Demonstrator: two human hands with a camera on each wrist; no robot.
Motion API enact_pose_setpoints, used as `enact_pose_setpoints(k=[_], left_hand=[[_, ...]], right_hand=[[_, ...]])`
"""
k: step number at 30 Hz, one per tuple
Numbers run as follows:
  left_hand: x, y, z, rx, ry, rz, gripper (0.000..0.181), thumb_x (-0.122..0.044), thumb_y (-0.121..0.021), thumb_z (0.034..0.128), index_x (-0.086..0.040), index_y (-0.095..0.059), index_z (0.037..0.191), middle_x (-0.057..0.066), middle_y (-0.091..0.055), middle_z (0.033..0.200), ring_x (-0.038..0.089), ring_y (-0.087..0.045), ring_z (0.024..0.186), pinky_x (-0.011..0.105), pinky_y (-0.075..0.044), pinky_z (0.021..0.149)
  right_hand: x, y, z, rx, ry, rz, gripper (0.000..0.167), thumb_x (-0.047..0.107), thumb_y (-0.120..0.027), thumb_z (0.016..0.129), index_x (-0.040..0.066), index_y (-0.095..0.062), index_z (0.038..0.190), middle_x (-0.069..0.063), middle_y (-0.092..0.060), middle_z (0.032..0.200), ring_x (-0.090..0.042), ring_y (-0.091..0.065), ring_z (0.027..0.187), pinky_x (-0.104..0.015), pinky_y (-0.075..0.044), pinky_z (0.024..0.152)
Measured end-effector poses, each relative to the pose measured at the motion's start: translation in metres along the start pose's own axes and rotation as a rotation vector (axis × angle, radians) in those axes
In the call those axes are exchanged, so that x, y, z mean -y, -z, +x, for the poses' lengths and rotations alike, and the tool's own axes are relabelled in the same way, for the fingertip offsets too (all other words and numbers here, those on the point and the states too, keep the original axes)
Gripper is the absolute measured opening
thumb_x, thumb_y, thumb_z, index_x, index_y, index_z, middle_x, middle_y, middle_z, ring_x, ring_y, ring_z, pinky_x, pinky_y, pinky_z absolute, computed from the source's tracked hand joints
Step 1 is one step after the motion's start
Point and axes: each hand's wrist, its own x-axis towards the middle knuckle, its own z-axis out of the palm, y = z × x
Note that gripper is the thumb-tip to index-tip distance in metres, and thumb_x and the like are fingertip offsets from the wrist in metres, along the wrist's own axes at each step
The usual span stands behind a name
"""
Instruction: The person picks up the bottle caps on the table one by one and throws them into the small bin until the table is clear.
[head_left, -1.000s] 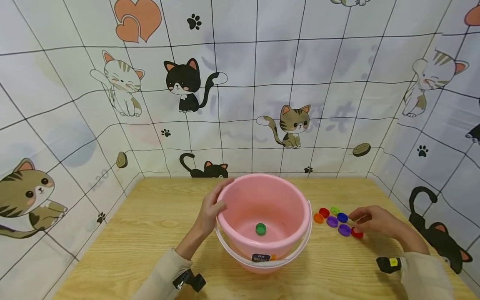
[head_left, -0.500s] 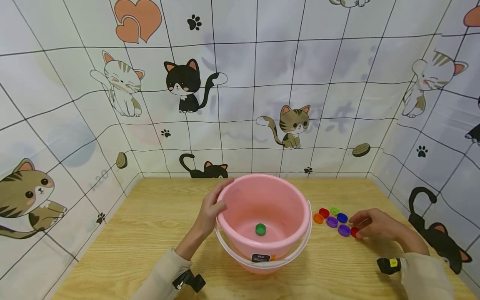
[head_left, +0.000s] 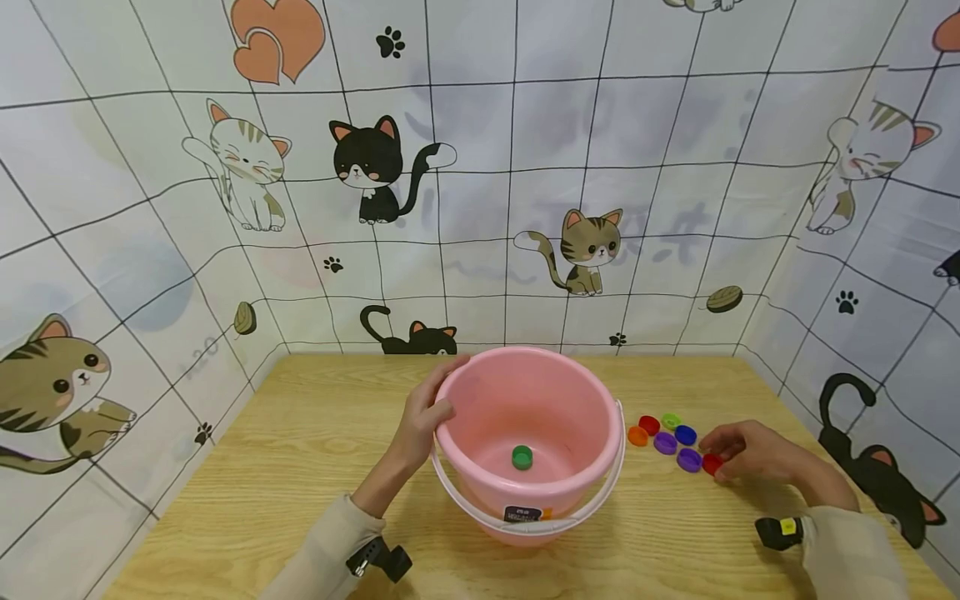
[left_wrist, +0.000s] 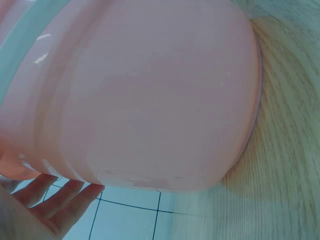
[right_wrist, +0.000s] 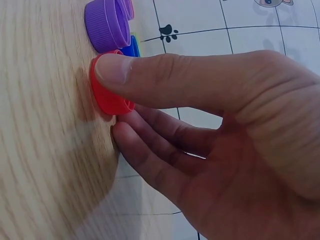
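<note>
A pink bucket [head_left: 525, 500] with a white handle stands on the table, its mouth tipped toward me. My left hand [head_left: 422, 421] grips its left rim, thumb over the edge; in the left wrist view the fingers [left_wrist: 67, 202] lie against the outer wall. Inside the bucket is a green bottle cap [head_left: 522, 457]. On the right, my right hand [head_left: 757, 450] pinches a red bottle cap [right_wrist: 107, 95] between thumb and fingers, the cap still at the table surface. Beside it lie purple caps [head_left: 689, 460] and a blue cap [head_left: 686, 435].
More loose caps lie right of the bucket: an orange cap [head_left: 637, 436], another red cap [head_left: 649, 426] and a light green cap [head_left: 671, 421]. The wooden table [head_left: 300, 467] meets a cat-patterned cloth wall [head_left: 480, 283] at the back and sides.
My right thumb has closed onto the near side of the red cap, and the cap has shifted slightly. The left hand and the bucket hold their place.
</note>
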Motion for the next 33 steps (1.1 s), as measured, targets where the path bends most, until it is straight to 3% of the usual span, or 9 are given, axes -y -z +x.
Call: enact_pose_setpoints(k=[18,26,33], left_hand=[[0.001,0.0,0.0,-0.003,0.007,-0.005,0.074,-0.011,-0.046,0.0783,-0.003,-0.047,0.152,0.024,-0.059,0.142,0.042,-0.061,0.114,0.042,-0.062,0.085],[0.002,0.0,0.001,0.005,-0.001,0.006,0.073,-0.012,-0.046,0.0792,-0.004,-0.048,0.152,0.024,-0.059,0.141,0.042,-0.062,0.112,0.039,-0.062,0.085],[0.002,0.001,0.001,0.006,0.001,-0.004,0.073,-0.012,-0.046,0.0797,-0.003,-0.048,0.152,0.024,-0.059,0.142,0.041,-0.063,0.111,0.041,-0.063,0.082]], right_hand=[[0.002,-0.004,0.0,-0.031,-0.049,0.006,0.035,0.004,-0.079,0.083,-0.011,-0.069,0.113,-0.014,-0.071,0.103,-0.01,-0.055,0.082,-0.021,-0.05,0.07],[0.009,-0.002,-0.003,-0.056,-0.062,-0.035,0.036,0.01,-0.08,0.084,-0.01,-0.07,0.113,-0.013,-0.073,0.103,-0.008,-0.059,0.084,-0.02,-0.051,0.072],[0.01,-0.001,-0.002,-0.079,-0.056,-0.074,0.035,0.01,-0.08,0.085,-0.01,-0.07,0.113,-0.015,-0.074,0.105,-0.013,-0.062,0.088,-0.02,-0.053,0.073]])
